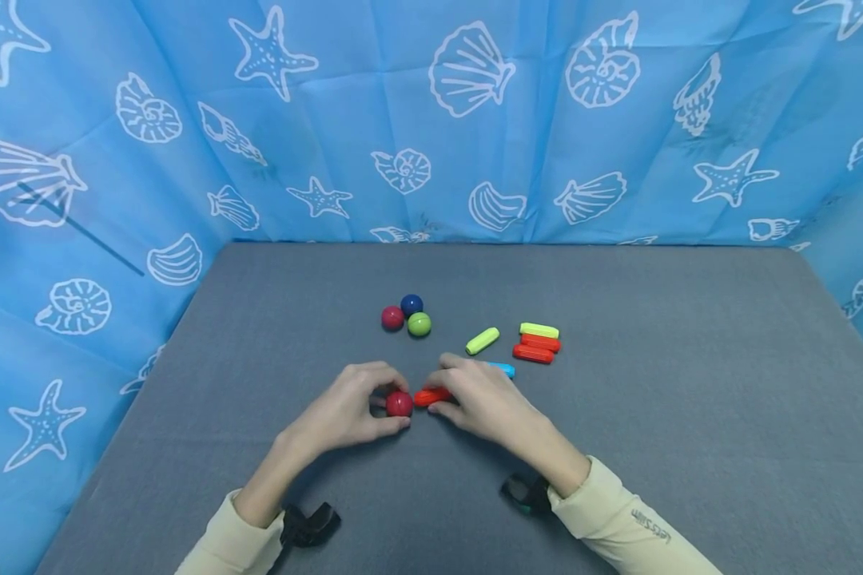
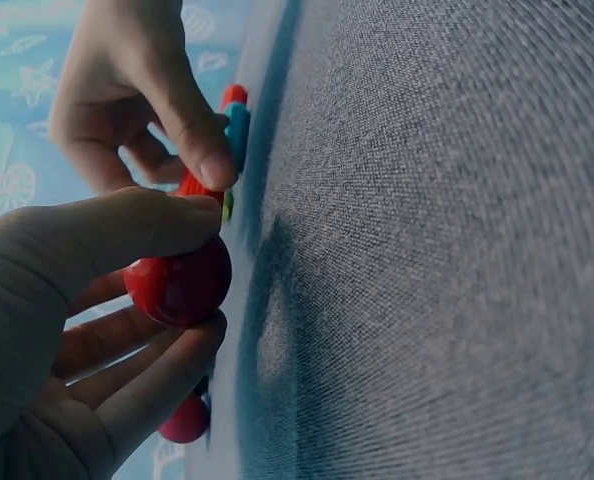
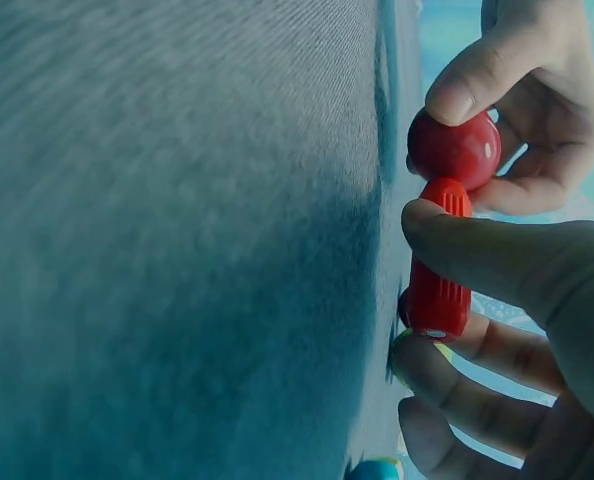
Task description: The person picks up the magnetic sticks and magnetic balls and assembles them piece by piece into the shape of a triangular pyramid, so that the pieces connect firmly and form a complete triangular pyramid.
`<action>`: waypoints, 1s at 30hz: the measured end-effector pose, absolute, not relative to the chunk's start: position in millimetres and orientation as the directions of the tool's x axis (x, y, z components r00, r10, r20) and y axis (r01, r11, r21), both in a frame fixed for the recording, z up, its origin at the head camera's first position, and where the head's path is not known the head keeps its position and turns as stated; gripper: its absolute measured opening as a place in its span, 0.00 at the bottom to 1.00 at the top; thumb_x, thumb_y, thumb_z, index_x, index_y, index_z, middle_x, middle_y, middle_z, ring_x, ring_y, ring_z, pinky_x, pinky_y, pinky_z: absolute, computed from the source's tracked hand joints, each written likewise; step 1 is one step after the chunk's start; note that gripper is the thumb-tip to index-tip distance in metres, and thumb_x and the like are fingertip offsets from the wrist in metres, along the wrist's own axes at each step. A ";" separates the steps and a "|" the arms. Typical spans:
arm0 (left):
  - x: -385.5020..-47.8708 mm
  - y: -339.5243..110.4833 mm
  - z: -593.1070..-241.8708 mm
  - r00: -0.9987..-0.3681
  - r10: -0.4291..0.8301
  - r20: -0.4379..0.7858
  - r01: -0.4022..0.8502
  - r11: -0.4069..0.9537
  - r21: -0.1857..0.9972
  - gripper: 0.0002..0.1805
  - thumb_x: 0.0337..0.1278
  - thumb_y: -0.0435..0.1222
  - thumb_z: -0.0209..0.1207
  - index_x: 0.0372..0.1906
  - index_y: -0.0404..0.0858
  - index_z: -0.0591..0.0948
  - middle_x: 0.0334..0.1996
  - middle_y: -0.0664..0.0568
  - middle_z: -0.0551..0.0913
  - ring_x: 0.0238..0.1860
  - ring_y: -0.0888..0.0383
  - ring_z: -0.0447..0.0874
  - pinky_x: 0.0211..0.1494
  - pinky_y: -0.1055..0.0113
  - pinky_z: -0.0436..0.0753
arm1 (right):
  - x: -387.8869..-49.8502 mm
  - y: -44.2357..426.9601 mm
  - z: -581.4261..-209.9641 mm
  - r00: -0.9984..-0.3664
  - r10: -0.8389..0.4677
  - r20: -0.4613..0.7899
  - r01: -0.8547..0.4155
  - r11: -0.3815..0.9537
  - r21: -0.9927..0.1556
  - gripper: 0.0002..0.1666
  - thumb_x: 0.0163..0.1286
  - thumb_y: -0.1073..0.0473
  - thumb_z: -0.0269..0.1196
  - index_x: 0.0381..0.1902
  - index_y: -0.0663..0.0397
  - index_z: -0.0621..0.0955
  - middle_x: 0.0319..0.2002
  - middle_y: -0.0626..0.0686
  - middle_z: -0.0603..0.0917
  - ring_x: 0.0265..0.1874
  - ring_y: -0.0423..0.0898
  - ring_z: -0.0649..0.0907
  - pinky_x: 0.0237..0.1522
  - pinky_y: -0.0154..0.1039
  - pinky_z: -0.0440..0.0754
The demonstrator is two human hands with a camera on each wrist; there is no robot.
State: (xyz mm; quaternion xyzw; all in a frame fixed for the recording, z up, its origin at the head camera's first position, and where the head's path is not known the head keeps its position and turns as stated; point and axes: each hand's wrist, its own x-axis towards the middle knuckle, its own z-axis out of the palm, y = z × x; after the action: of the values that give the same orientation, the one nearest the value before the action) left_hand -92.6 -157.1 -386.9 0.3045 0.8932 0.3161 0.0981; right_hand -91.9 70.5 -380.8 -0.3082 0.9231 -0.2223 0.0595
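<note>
In the head view my left hand [image 1: 341, 409] holds a glossy red ball [image 1: 399, 404] between thumb and fingers. Facing it, my right hand [image 1: 485, 399] pinches a short ridged red rod [image 1: 430, 397], partly covered by the fingers. The right wrist view has the rod's end against the ball, or very near it. The left wrist view shows the left thumb on one side of the ball and fingertips on the other. A light-blue rod [image 1: 502, 370] lies partly hidden behind the right hand.
Farther back sit a second red ball [image 1: 392, 318], a dark blue ball [image 1: 411, 304] and a green ball [image 1: 419, 324], close together. To their right lie a yellow-green rod [image 1: 483, 341], another yellow-green rod [image 1: 538, 330] and two red rods [image 1: 533, 354]. A grey cloth covers the table [image 1: 654, 399].
</note>
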 end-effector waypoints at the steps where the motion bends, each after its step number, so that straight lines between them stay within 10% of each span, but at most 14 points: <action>1: -92.5 -157.0 -386.9 -0.796 0.604 0.017 0.483 0.619 0.620 0.18 0.49 0.36 0.76 0.47 0.42 0.84 0.44 0.53 0.87 0.46 0.60 0.88 0.49 0.70 0.85 | -92.1 69.2 -381.0 -0.803 -0.596 0.024 -0.541 0.711 -0.448 0.14 0.63 0.57 0.74 0.47 0.49 0.89 0.32 0.46 0.78 0.25 0.37 0.72 0.28 0.28 0.69; 30: -92.8 -171.1 -393.0 -0.856 0.512 0.074 0.462 0.692 0.555 0.10 0.53 0.37 0.73 0.40 0.42 0.88 0.36 0.56 0.87 0.33 0.66 0.78 0.37 0.74 0.80 | -102.9 45.5 -381.0 -0.804 -0.588 0.091 -0.545 0.667 -0.508 0.18 0.66 0.51 0.72 0.53 0.45 0.88 0.36 0.48 0.81 0.25 0.39 0.74 0.25 0.29 0.66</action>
State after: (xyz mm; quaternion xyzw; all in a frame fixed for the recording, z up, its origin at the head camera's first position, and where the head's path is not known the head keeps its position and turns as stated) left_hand -92.8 -171.1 -393.0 0.2651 0.9187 0.2895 0.0431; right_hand -102.9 45.5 -381.0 -0.3104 0.9121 -0.2647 0.0404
